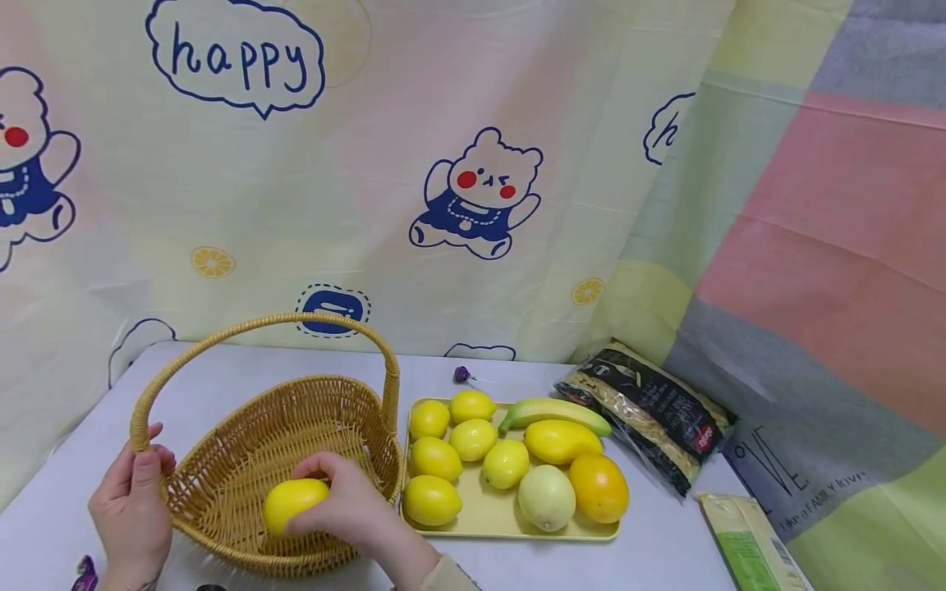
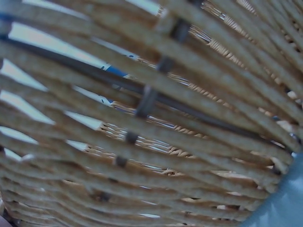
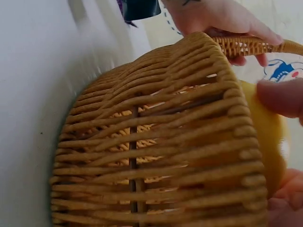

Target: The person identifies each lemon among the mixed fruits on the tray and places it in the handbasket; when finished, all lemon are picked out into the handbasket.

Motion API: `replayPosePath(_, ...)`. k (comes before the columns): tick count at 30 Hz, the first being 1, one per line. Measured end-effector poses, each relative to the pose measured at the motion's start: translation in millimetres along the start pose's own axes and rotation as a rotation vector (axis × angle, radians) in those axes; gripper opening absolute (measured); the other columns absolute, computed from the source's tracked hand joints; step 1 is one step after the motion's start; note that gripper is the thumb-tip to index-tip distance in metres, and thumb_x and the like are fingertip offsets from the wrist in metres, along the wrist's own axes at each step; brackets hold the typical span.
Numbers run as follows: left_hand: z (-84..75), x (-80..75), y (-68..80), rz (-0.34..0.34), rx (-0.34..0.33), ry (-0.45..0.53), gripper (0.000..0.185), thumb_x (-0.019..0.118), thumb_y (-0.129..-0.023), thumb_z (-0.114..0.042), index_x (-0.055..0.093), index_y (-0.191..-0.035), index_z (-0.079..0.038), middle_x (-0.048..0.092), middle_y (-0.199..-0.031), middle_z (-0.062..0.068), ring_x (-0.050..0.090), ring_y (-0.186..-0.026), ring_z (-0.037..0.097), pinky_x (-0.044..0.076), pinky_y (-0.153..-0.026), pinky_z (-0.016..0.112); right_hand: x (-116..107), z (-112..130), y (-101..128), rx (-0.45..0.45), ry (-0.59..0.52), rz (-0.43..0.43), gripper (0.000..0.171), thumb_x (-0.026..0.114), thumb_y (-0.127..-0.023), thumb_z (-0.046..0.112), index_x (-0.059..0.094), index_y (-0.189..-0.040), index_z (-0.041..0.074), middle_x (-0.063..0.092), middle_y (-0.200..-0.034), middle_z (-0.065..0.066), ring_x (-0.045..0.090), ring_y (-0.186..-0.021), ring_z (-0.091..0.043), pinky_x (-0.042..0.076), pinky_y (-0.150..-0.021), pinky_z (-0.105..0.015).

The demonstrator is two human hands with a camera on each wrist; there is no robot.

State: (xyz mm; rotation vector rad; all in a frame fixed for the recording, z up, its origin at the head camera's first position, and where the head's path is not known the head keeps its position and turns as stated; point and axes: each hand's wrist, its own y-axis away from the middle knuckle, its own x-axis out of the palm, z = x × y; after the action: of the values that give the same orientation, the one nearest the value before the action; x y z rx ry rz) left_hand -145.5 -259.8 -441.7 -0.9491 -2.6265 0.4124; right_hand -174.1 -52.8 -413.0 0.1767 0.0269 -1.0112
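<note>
A wicker basket (image 1: 244, 427) with a tall arched handle stands on the table at the left in the head view. My left hand (image 1: 136, 505) grips the left foot of that handle. Pinched between thumb and fingers of my right hand (image 1: 355, 505) is a lemon (image 1: 290, 502), low in the basket's opening near its front rim. In the right wrist view the lemon (image 3: 270, 142) shows beyond the woven wall (image 3: 156, 137), with part of my right thumb (image 3: 284, 97) on it. Close-up wicker (image 2: 142, 123) fills the left wrist view, where my left hand cannot be made out.
Right of the basket is a yellow tray (image 1: 488, 517) with several lemons (image 1: 432, 501), a banana (image 1: 554, 413), a mango-like fruit (image 1: 562, 442), an orange (image 1: 599, 488) and a pale round fruit (image 1: 547, 498). Farther right lie a black-labelled bag (image 1: 650, 410) and a green-and-beige packet (image 1: 750, 542).
</note>
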Motion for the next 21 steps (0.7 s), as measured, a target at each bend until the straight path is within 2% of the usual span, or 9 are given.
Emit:
replayPosePath(5, 0.6, 0.4, 0.5, 0.009, 0.027, 0.011, 0.026, 0.049, -0.094, -0.009, 0.064, -0.113, 0.0, 0.058, -0.069, -0.014, 0.051, -0.066, 0.0, 0.04, -0.066, 0.009, 5.9, 0.7, -6.2, 0.099, 0.183, 0.038, 0.043, 0.072, -0.058, -0.01, 0.06, -0.092, 0.014, 0.056, -0.085, 0.007, 0.052, -0.072, -0.009, 0.045, -0.062, -0.025)
replayPosePath(9, 1.4, 0.5, 1.2, 0.015, 0.039, 0.05, 0.025, 0.05, -0.094, -0.008, 0.065, -0.112, 0.0, 0.058, -0.068, -0.013, 0.052, -0.065, 0.0, 0.041, -0.066, 0.009, 10.0, 1.4, -8.3, 0.16, 0.237, 0.064, 0.042, 0.071, -0.059, -0.011, 0.061, -0.092, 0.013, 0.055, -0.084, 0.005, 0.051, -0.072, -0.01, 0.045, -0.061, -0.025)
replayPosePath(11, 1.5, 0.4, 1.3, 0.018, 0.038, 0.069, 0.024, 0.05, -0.094, -0.007, 0.065, -0.112, -0.001, 0.058, -0.068, -0.013, 0.052, -0.065, 0.0, 0.041, -0.066, 0.009, 10.5, 1.9, -8.4, 0.161, 0.234, 0.063, 0.041, 0.07, -0.06, -0.011, 0.062, -0.094, 0.012, 0.057, -0.088, 0.005, 0.052, -0.076, -0.011, 0.046, -0.064, -0.025)
replayPosePath(14, 1.6, 0.4, 1.1, 0.017, 0.039, 0.055, 0.024, 0.05, -0.094, -0.006, 0.066, -0.111, -0.004, 0.058, -0.068, -0.013, 0.052, -0.066, 0.0, 0.041, -0.066, 0.009, 8.3, 3.0, -7.9, 0.116, 0.212, 0.045, 0.042, 0.072, -0.062, -0.009, 0.064, -0.096, 0.013, 0.06, -0.094, 0.006, 0.055, -0.087, -0.011, 0.046, -0.072, -0.026)
replayPosePath(17, 2.0, 0.1, 0.8, 0.016, 0.046, 0.037, 0.024, 0.049, -0.094, -0.006, 0.067, -0.11, -0.008, 0.058, -0.068, -0.014, 0.051, -0.065, 0.0, 0.041, -0.066, 0.009, 2.5, 6.4, -7.0, 0.035, 0.157, 0.044, 0.041, 0.074, -0.065, -0.006, 0.064, -0.098, 0.016, 0.062, -0.1, 0.009, 0.056, -0.099, -0.011, 0.045, -0.081, -0.025)
replayPosePath(21, 2.8, -0.6, 0.4, 0.013, 0.068, 0.012, 0.024, 0.048, -0.094, -0.006, 0.066, -0.111, -0.006, 0.057, -0.067, -0.015, 0.051, -0.065, 0.0, 0.04, -0.066, 0.009, -7.6, 15.2, -3.8, -0.069, 0.011, 0.09, 0.043, 0.074, -0.068, -0.005, 0.062, -0.107, 0.012, 0.061, -0.103, 0.011, 0.058, -0.1, -0.008, 0.045, -0.086, -0.024)
